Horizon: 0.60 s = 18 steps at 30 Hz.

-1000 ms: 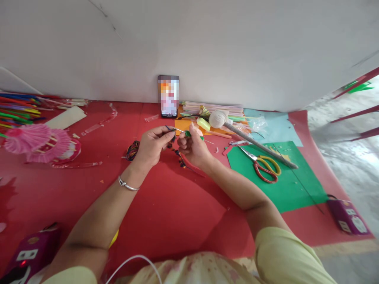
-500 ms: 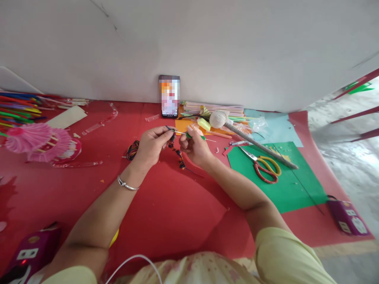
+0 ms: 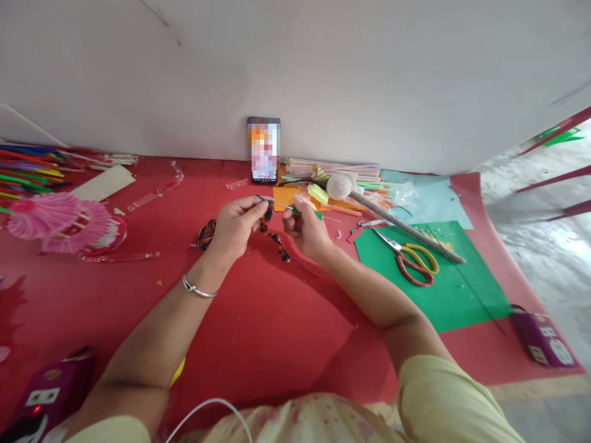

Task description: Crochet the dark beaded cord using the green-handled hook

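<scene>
My left hand (image 3: 237, 224) pinches the top of a dark multicoloured yarn strip (image 3: 277, 240) that looks crocheted and hangs down toward the table. Between finger and thumb my right hand (image 3: 307, 227) grips a crochet hook (image 3: 319, 213) with a green handle. Its thin metal shaft points left to the yarn at my left fingertips; whether a loop sits on the tip is too small to tell. A bundle of dark yarn (image 3: 207, 235) lies on the table beside my left hand. From the strip's lower end a loose yarn tail trails right.
A phone (image 3: 264, 151) leans on the wall behind my hands. Scissors (image 3: 410, 258) and a padded-head stick (image 3: 406, 227) lie to the right, partly on green paper (image 3: 462, 301). A pink pleated paper craft (image 3: 69, 224) and coloured sticks (image 3: 28, 169) are at left.
My right hand and the crochet hook have shifted slightly right, away from my left fingertips. The hanging yarn strip has swung a little. My left hand stays in place.
</scene>
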### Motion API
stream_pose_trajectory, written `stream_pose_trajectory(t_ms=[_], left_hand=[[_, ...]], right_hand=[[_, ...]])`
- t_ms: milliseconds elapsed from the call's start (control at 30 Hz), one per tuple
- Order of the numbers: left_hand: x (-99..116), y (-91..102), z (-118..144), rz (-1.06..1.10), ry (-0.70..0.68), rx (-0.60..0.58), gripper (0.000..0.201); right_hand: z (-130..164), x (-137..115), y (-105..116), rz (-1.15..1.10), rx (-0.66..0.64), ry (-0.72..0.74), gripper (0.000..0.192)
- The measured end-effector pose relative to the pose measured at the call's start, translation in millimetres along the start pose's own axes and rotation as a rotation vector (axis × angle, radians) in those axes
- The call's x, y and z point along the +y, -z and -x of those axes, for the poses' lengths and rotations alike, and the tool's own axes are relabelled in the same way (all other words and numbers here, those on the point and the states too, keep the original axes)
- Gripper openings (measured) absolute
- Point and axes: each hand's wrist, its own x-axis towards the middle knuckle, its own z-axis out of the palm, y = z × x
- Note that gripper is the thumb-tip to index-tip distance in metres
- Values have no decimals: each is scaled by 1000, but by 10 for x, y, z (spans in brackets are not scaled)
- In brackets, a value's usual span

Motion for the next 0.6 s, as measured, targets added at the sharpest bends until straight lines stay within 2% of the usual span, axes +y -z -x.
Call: stream_pose_trajectory(t_ms=[433, 600], left_hand=[[-4, -31, 29, -124, -100, 29, 27], [-8, -23, 25, -115, -97, 34, 25]], right_hand=[[0, -5, 0, 1, 3, 21, 59], [4, 5, -3, 24, 15, 27, 58]])
